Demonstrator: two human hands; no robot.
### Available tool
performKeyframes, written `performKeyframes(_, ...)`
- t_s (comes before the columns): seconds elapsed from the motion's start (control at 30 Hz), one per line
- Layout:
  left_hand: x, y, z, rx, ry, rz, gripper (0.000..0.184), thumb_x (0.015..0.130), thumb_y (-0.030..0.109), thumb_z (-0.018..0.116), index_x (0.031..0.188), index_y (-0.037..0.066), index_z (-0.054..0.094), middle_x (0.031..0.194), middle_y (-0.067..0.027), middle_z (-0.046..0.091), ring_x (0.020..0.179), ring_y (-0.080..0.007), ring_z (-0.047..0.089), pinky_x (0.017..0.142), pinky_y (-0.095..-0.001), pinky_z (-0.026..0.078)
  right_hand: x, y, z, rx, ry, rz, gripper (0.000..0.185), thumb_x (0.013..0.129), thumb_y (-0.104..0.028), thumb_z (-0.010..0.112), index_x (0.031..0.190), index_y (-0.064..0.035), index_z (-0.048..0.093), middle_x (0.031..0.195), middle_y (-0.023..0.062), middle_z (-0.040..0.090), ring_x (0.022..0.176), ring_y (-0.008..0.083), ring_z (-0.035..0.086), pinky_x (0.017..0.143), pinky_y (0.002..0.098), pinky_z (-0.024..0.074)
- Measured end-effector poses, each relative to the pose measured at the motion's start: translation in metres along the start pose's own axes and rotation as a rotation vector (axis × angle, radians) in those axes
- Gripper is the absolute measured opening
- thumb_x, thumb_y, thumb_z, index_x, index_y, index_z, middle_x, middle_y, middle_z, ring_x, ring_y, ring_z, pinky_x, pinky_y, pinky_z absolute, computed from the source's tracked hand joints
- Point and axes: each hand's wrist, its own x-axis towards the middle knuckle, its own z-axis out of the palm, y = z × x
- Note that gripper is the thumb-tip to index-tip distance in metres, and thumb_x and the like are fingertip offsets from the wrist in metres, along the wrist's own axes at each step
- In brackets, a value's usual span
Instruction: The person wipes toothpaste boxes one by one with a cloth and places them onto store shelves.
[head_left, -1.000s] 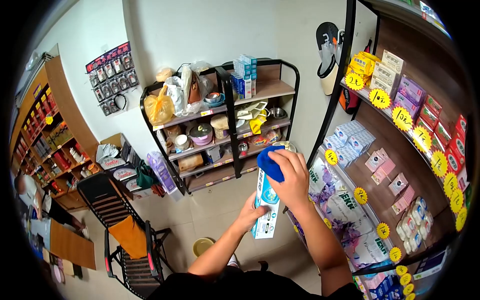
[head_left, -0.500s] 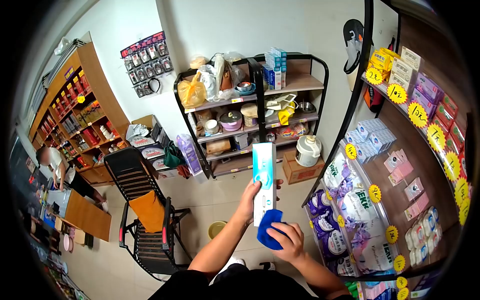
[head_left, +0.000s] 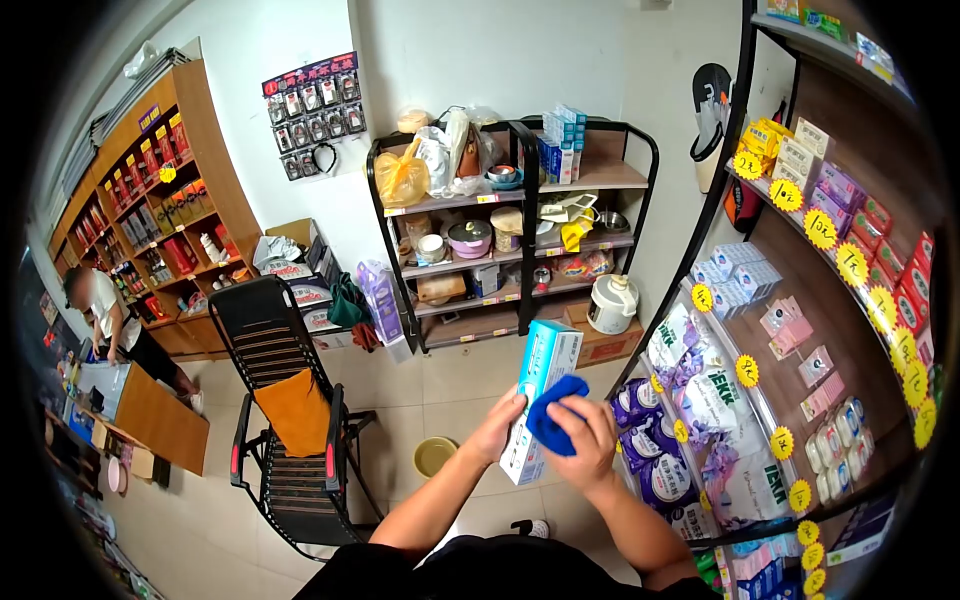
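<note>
A long white and turquoise cardboard box (head_left: 553, 350) is held out in front of me, tilted with its top leaning right. My left hand (head_left: 498, 428) is closed around its left side near the middle. My right hand (head_left: 588, 438) grips a bunched dark blue cloth (head_left: 556, 412), which lies against the box's right side and covers part of it. The print on the box is too small to read.
Shelves (head_left: 470, 330) with pots, bags and stacked boxes stand ahead. On the right, a rack holds detergent bags (head_left: 720, 400) and soap boxes. A folding chair (head_left: 290, 420) and a yellow basin (head_left: 435, 457) are at left. Another person (head_left: 110, 310) stands by a counter.
The box has tilted to the right and turned, showing a side face. The blue cloth has moved up from its bottom end to the middle of its right side.
</note>
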Motion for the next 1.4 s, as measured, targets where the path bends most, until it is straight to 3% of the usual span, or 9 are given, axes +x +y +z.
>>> performKeyframes(0.07,-0.021,0.007,-0.002,0.091,-0.018,-0.024,0.075,0.098,0.051,0.062,0.151,0.005,0.035,0.139,-0.0087,0.054,0.126,-0.0195,0.053,0.106,-0.0374,0.044,0.024,-0.012,0.003,-0.037,0.014,-0.004,0.061,0.061,-0.008,0.087,0.119,-0.0121,0.067,0.114,0.0097,0.064,0.092,0.0321,0.062,0.079,0.0414,0.0522)
performKeyframes(0.27,-0.076,0.038,-0.016,0.066,0.001,-0.101,0.068,0.096,0.043,0.067,0.147,0.006,0.041,0.135,-0.0058,0.057,0.119,-0.0165,0.057,0.102,-0.0342,0.045,0.062,-0.064,0.016,-0.116,0.040,0.029,0.060,0.061,-0.005,0.085,0.119,-0.0112,0.068,0.119,0.0092,0.065,0.094,0.0327,0.062,0.081,0.0416,0.0529)
performKeyframes(0.43,-0.102,0.045,-0.020,-0.049,-0.033,-0.105,0.066,0.097,0.037,0.067,0.148,0.004,0.039,0.138,-0.0089,0.057,0.126,-0.0205,0.056,0.108,-0.0390,0.044,0.006,-0.114,0.029,-0.227,-0.039,0.031,0.056,0.063,-0.010,0.083,0.117,-0.0144,0.070,0.120,0.0055,0.066,0.093,0.0289,0.062,0.081,0.0386,0.0537)
performKeyframes(0.57,-0.108,0.046,-0.017,0.036,-0.038,-0.085,0.077,0.091,0.031,0.076,0.151,0.004,0.036,0.140,-0.0090,0.054,0.127,-0.0207,0.054,0.109,-0.0360,0.042,-0.049,-0.156,0.019,-0.153,-0.214,0.185,0.052,0.062,-0.007,0.082,0.113,-0.0119,0.072,0.117,0.0066,0.068,0.092,0.0289,0.064,0.083,0.0400,0.0541)
performKeyframes(0.73,-0.115,0.029,-0.025,0.340,-0.175,-0.046,0.082,0.086,0.030,0.081,0.151,0.004,0.037,0.139,-0.0086,0.054,0.125,-0.0210,0.053,0.107,-0.0358,0.041,-0.056,-0.184,-0.040,-0.081,0.030,0.566,0.044,0.064,0.002,0.076,0.107,-0.0046,0.069,0.116,0.0152,0.069,0.106,0.0326,0.066,0.092,0.0407,0.0518)
performKeyframes(0.93,-0.118,0.003,0.015,0.321,-0.423,-0.061,0.075,0.086,0.019,0.082,0.147,0.004,0.041,0.135,-0.0103,0.056,0.124,-0.0217,0.054,0.106,-0.0371,0.042,-0.019,-0.224,-0.122,-0.372,0.073,0.365,0.057,0.061,0.001,0.080,0.116,-0.0085,0.068,0.121,0.0124,0.068,0.097,0.0333,0.064,0.086,0.0406,0.0491)
performKeyframes(1.03,-0.124,-0.016,0.040,0.366,-0.484,-0.071,0.070,0.084,0.016,0.083,0.143,0.003,0.047,0.129,-0.0113,0.058,0.119,-0.0237,0.056,0.104,-0.0370,0.043,-0.010,-0.249,-0.149,-0.454,-0.100,0.298,0.060,0.062,-0.008,0.085,0.120,-0.0160,0.069,0.127,0.0064,0.065,0.095,0.0312,0.061,0.083,0.0406,0.0492)
performKeyframes(1.17,-0.135,-0.021,0.092,0.608,-0.678,0.125,0.065,0.082,0.016,0.083,0.137,0.002,0.054,0.114,-0.0131,0.060,0.105,-0.0267,0.058,0.094,-0.0366,0.045,-0.017,-0.270,-0.164,-0.412,-0.310,0.415,0.051,0.070,-0.010,0.080,0.119,-0.0141,0.069,0.118,0.0067,0.065,0.096,0.0297,0.060,0.084,0.0387,0.0509)
performKeyframes(1.4,-0.177,-0.060,0.151,0.582,-0.842,0.095,0.064,0.083,0.019,0.082,0.138,0.002,0.054,0.113,-0.0119,0.060,0.102,-0.0250,0.058,0.091,-0.0350,0.046,-0.080,-0.309,-0.234,-0.400,-0.143,0.533,0.050,0.070,-0.008,0.079,0.119,-0.0100,0.068,0.115,0.0091,0.065,0.099,0.0316,0.061,0.087,0.0413,0.0508)
